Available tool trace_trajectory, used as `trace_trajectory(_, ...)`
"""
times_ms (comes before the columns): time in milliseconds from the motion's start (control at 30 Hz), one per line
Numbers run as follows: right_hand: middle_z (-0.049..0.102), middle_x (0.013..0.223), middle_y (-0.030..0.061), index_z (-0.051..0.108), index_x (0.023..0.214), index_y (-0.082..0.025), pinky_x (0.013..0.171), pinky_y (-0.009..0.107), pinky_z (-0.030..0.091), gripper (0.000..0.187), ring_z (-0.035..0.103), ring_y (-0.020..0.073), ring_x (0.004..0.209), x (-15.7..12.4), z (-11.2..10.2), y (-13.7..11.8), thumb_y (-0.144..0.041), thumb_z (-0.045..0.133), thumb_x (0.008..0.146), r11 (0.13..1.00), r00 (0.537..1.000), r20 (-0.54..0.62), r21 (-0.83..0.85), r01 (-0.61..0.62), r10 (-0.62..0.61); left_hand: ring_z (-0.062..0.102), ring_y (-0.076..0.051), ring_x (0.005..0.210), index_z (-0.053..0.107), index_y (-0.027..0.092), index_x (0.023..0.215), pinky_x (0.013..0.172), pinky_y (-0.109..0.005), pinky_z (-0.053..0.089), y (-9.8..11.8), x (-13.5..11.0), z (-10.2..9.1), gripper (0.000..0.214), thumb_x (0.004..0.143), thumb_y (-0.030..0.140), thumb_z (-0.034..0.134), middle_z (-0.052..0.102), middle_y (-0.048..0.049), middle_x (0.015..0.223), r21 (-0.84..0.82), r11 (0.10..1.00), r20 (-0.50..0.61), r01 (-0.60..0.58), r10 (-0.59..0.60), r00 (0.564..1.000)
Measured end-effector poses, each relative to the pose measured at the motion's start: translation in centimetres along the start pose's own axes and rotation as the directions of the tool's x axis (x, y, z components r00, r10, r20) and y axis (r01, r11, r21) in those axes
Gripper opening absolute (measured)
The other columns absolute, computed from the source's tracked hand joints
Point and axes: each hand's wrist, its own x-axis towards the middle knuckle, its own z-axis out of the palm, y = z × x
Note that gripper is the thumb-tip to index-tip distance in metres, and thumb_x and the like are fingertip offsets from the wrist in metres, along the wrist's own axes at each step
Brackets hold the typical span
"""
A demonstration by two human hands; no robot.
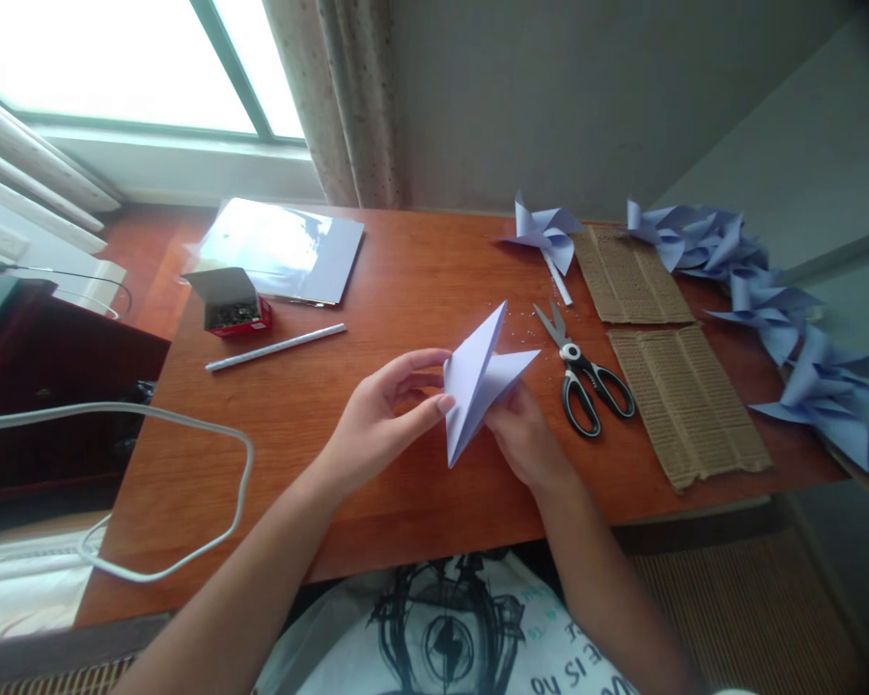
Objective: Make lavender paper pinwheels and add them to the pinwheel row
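Observation:
A pale lavender sheet of paper, folded into pointed flaps, stands just above the middle of the wooden table. My left hand pinches its left edge between thumb and fingertips. My right hand grips the paper from below and behind, its fingers partly hidden by the flaps. Black-handled scissors lie just to the right of my right hand.
Two corrugated cardboard pieces lie right of the scissors, with several finished lavender pinwheels along the right edge and one pinwheel on a stick. A white stick, a small open box of pins and stacked paper sheets sit at left. A white cable loops over the left edge.

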Motion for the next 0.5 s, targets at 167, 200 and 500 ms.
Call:
trace_trajectory(167, 0.071, 0.124, 0.0089, 0.037, 0.152, -0.027, 0.089, 0.040, 0.062, 0.085, 0.071, 0.0257, 0.105, 0.34, 0.01, 0.38, -0.043, 0.079, 0.080, 0.983, 0.989, -0.119, -0.170, 0.061, -0.082, 0.064, -0.027, 0.118, 0.064, 0.019, 0.128, 0.096, -0.035, 0.054, -0.45, -0.01, -0.07, 0.051, 0.082, 0.032, 0.081, 0.066, -0.0126, 0.134, 0.115, 0.992, 0.030, -0.058, 0.055, 0.998)
trace_trajectory(200, 0.071, 0.123, 0.0094, 0.029, 0.155, -0.027, 0.087, 0.040, 0.063, 0.092, 0.072, 0.0252, 0.102, 0.32, 0.01, 0.45, -0.041, 0.080, 0.079, 0.975, 0.986, -0.131, -0.207, 0.076, -0.105, 0.064, -0.027, 0.118, 0.064, 0.020, 0.129, 0.096, -0.035, 0.055, -0.49, 0.01, -0.09, 0.051, 0.082, 0.032, 0.081, 0.065, -0.0127, 0.135, 0.129, 0.990, 0.032, -0.064, 0.060, 0.998)
trace_trajectory(500, 0.059, 0.136, 0.0138, 0.013, 0.158, -0.033, 0.084, 0.036, 0.062, 0.103, 0.069, 0.0275, 0.114, 0.07, 0.09, 0.73, -0.030, 0.080, 0.080, 0.949, 0.967, -0.160, -0.280, 0.147, -0.197, 0.064, -0.026, 0.117, 0.060, 0.022, 0.132, 0.100, -0.036, 0.053, -0.80, 0.09, 0.02, 0.054, 0.082, 0.027, 0.081, 0.066, -0.0091, 0.130, 0.088, 0.994, 0.072, -0.062, 0.055, 0.996)
